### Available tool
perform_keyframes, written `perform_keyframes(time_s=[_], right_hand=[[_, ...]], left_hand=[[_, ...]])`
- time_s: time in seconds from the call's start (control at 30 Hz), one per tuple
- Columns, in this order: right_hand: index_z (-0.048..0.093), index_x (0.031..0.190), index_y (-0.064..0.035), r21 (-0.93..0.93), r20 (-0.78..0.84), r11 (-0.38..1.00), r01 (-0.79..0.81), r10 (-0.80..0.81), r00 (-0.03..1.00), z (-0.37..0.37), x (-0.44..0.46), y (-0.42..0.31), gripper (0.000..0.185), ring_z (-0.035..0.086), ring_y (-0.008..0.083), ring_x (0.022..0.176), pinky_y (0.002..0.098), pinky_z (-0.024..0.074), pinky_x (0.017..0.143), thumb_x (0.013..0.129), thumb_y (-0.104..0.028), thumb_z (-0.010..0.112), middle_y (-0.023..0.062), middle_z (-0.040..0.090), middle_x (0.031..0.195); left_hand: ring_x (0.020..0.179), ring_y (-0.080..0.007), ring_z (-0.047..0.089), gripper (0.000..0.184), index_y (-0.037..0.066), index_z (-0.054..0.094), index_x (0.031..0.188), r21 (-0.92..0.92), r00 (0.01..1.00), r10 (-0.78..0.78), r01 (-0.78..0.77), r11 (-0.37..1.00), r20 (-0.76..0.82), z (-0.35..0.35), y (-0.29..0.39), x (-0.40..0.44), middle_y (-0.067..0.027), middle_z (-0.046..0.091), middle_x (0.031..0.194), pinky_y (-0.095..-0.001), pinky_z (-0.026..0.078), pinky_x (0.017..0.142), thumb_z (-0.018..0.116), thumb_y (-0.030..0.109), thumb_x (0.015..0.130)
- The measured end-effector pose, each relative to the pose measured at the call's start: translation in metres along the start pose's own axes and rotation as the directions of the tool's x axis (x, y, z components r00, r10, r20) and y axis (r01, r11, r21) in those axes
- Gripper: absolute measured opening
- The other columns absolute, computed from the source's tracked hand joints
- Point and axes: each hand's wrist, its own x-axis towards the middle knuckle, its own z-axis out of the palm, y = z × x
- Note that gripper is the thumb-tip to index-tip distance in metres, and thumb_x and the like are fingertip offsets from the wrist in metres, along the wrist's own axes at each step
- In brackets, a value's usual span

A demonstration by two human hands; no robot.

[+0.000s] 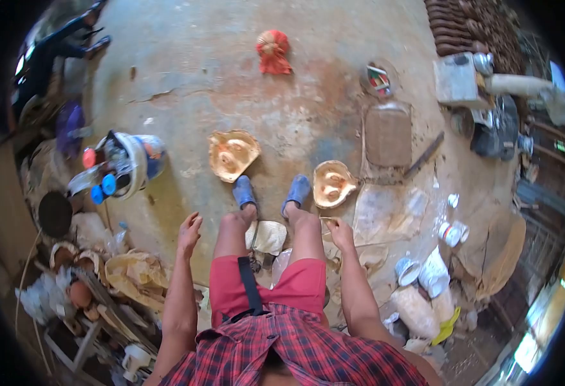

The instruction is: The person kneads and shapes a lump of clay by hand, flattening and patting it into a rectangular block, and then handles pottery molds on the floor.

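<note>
My left hand [190, 233] hangs beside my left knee, fingers loosely curled and apart, with nothing visible in it. On the other side, my right hand [340, 234] is held near my right knee, its fingers partly extended; I see nothing held there. Past my feet lie two tan, hollow, mould-like pieces with raised and sunken shapes inside. The left mould-like piece [233, 156] sits beyond my left foot, and the right mould-like piece [334, 184] is beside my right foot, nearer my right hand. Neither hand touches them.
A bucket of bottles [142, 157] stands left. A red bundle [273, 53] lies ahead. Right are a brown board [389, 136], a dark bar [425, 154], a flattened sack [389, 213] and several containers. Clutter lines both sides; another person's legs [70, 46] show far left.
</note>
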Motion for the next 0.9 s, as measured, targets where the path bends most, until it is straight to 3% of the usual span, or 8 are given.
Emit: perform_keyframes(time_s=[0.17, 0.23, 0.33, 0.4, 0.47, 0.53, 0.73, 0.9], right_hand=[[0.068, 0.125, -0.005, 0.084, -0.066, 0.986, -0.146, 0.152, 0.986, 0.046, 0.089, 0.029, 0.041, 0.069, 0.0347, 0.109, 0.0431, 0.0515, 0.094, 0.095, -0.033, 0.067, 0.0197, 0.073, 0.114], [0.067, 0.127, -0.0059, 0.12, -0.108, 0.968, -0.221, 0.234, 0.966, 0.07, 0.128, 0.063, 0.042, 0.068, 0.0351, 0.112, 0.0433, 0.0511, 0.096, 0.095, -0.034, 0.067, 0.0201, 0.072, 0.116], [0.056, 0.141, -0.0072, 0.043, -0.181, 0.913, -0.406, 0.407, 0.896, 0.113, 0.172, 0.123, 0.056, 0.057, 0.0368, 0.13, 0.0475, 0.0456, 0.108, 0.096, -0.04, 0.064, 0.0208, 0.061, 0.138], [0.052, 0.144, -0.006, 0.087, -0.235, 0.869, -0.487, 0.493, 0.837, 0.137, 0.198, 0.155, 0.061, 0.056, 0.0376, 0.131, 0.0485, 0.045, 0.108, 0.098, -0.044, 0.061, 0.0212, 0.06, 0.14], [0.049, 0.147, -0.0048, 0.144, -0.28, 0.819, -0.556, 0.573, 0.771, 0.155, 0.224, 0.179, 0.065, 0.055, 0.0384, 0.132, 0.0495, 0.0445, 0.109, 0.099, -0.048, 0.057, 0.0216, 0.058, 0.142], [0.045, 0.149, -0.0037, 0.279, -0.325, 0.7, -0.657, 0.713, 0.622, 0.168, 0.245, 0.19, 0.07, 0.055, 0.0404, 0.131, 0.0508, 0.044, 0.109, 0.101, -0.054, 0.049, 0.0227, 0.058, 0.142], [0.048, 0.146, -0.0063, 0.377, -0.45, 0.771, -0.514, 0.637, 0.626, 0.214, 0.296, 0.21, 0.066, 0.059, 0.0452, 0.123, 0.053, 0.0459, 0.104, 0.101, -0.054, 0.049, 0.0264, 0.061, 0.135], [0.048, 0.146, -0.0058, 0.335, -0.562, 0.876, -0.346, 0.481, 0.674, 0.2, 0.357, 0.177, 0.062, 0.058, 0.0442, 0.125, 0.0517, 0.0449, 0.106, 0.101, -0.047, 0.05, 0.026, 0.06, 0.137]], left_hand=[[0.11, -0.0181, 0.057, 0.056, 0.014, 0.054, 0.146, 0.043, 0.987, -0.151, 0.154, 0.987, -0.053, 0.007, -0.072, 0.104, -0.0035, 0.062, 0.129, -0.0379, 0.05, 0.087, 0.063, 0.042, 0.099], [0.094, -0.0137, 0.056, 0.052, 0.015, 0.059, 0.14, 0.029, 0.984, -0.156, 0.159, 0.987, -0.087, 0.013, -0.09, 0.149, -0.0015, 0.063, 0.112, -0.0299, 0.049, 0.074, 0.066, 0.043, 0.097], [0.099, -0.0159, 0.06, 0.053, 0.016, 0.058, 0.14, 0.066, 0.992, -0.116, 0.119, 0.991, -0.045, 0.019, -0.138, 0.242, -0.0027, 0.065, 0.121, -0.0343, 0.052, 0.077, 0.066, 0.045, 0.097], [0.102, -0.0299, 0.069, 0.051, 0.012, 0.058, 0.137, -0.305, 0.995, 0.075, -0.054, 0.951, 0.058, 0.034, -0.172, 0.321, -0.0142, 0.07, 0.121, -0.0457, 0.056, 0.081, 0.063, 0.044, 0.097], [0.102, -0.0308, 0.068, 0.051, 0.012, 0.058, 0.137, -0.058, 0.997, 0.079, -0.08, 0.995, -0.018, 0.05, -0.165, 0.371, -0.0149, 0.07, 0.121, -0.0463, 0.055, 0.082, 0.063, 0.044, 0.097], [0.102, -0.0318, 0.068, 0.05, 0.012, 0.058, 0.137, 0.136, 0.989, 0.126, -0.114, 0.984, -0.081, 0.075, -0.138, 0.406, -0.0157, 0.07, 0.12, -0.0469, 0.055, 0.082, 0.063, 0.044, 0.097], [0.102, -0.0346, 0.068, 0.05, 0.012, 0.059, 0.136, 0.386, 0.883, 0.442, -0.358, 0.85, -0.155, 0.117, -0.102, 0.501, -0.0179, 0.07, 0.119, -0.0487, 0.055, 0.084, 0.062, 0.043, 0.097], [0.103, -0.0369, 0.068, 0.049, 0.011, 0.059, 0.135, 0.407, 0.817, 0.499, -0.367, 0.836, -0.288, 0.117, -0.089, 0.507, -0.0198, 0.07, 0.117, -0.0501, 0.054, 0.085, 0.062, 0.043, 0.097]])
